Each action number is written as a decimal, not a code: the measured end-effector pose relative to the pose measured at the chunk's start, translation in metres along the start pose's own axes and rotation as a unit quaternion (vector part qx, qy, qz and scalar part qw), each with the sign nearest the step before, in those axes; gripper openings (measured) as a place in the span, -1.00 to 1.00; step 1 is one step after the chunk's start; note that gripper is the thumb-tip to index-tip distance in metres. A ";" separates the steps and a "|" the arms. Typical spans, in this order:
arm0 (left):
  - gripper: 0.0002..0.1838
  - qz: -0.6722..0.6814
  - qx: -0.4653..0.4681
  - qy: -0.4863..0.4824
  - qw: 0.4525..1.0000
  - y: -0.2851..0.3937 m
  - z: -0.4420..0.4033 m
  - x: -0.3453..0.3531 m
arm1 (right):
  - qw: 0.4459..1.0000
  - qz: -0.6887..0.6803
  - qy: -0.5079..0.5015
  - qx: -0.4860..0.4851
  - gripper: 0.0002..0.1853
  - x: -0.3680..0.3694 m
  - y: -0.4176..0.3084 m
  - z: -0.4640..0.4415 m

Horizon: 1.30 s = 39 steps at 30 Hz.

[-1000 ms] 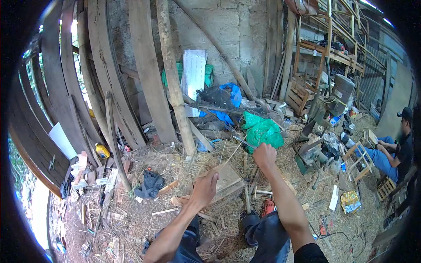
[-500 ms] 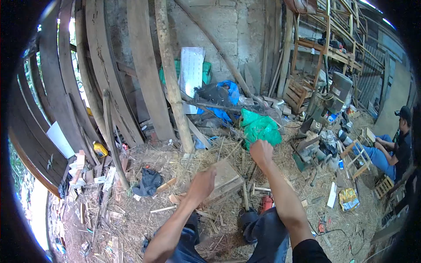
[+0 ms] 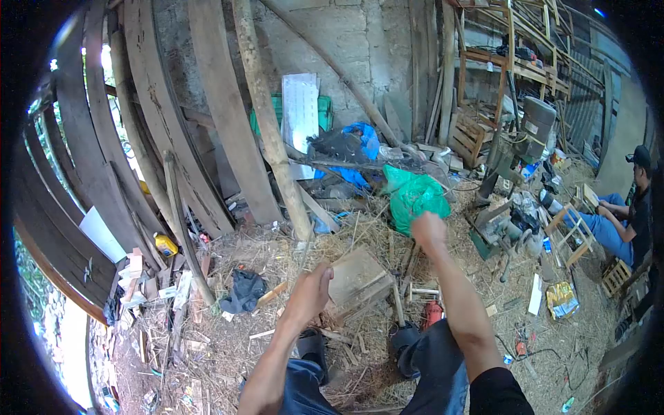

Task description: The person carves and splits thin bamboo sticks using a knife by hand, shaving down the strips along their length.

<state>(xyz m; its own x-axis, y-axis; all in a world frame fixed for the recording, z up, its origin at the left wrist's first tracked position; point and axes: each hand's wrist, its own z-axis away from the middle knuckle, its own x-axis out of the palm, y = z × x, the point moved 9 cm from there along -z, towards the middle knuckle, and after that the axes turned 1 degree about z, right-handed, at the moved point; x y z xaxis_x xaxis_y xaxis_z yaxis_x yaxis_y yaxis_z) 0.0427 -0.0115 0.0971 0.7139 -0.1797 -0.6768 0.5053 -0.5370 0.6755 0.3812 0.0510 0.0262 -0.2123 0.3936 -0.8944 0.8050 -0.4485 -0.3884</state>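
The right grip (image 3: 430, 232) and left grip (image 3: 308, 294) look curled, contents unclear; the wooden block (image 3: 355, 271) beside the left seems stiff, best edge-held.

Single view, head-worn; field wide and rounded, upright lines bowed toward the sides. Looks from above the wearer's legs (image 3: 443, 353), forward and down over the floor (image 3: 539, 380). Near range: left hand (image 3: 309, 294) and right hand (image 3: 430, 232), mid-field, forearms (image 3: 460, 304) rising from below. Far range: wall (image 3: 332, 41) beyond the floor's far edge. Right side takes in a seated person (image 3: 640, 207), well apart from the hands
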 end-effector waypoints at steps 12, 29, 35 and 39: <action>-0.86 -0.010 -0.001 0.004 1.000 -0.014 -0.009 0.006 | 0.723 -0.655 -0.221 0.014 -0.63 -0.008 -0.074 0.058; -0.80 0.508 -0.122 -0.043 0.852 0.004 -0.011 0.038 | 0.714 -0.658 -0.233 -0.043 -0.62 -0.051 -0.124 0.101; -0.79 0.559 -0.123 0.003 0.820 -0.003 -0.011 0.013 | 0.708 -0.673 -0.200 -0.081 -0.43 -0.067 -0.122 0.103; -0.77 0.553 -0.113 0.012 0.826 0.001 -0.008 0.004 | 0.683 -0.686 -0.221 -0.118 -0.44 -0.072 -0.140 0.118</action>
<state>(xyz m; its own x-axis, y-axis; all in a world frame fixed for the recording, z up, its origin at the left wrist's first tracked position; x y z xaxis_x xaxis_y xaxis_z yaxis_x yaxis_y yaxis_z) 0.0502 -0.0062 0.0970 0.8076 -0.4387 0.3941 -0.3861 0.1118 0.9157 0.2186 -0.0090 0.1185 -0.9609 0.0096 0.2768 -0.2647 0.2622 -0.9280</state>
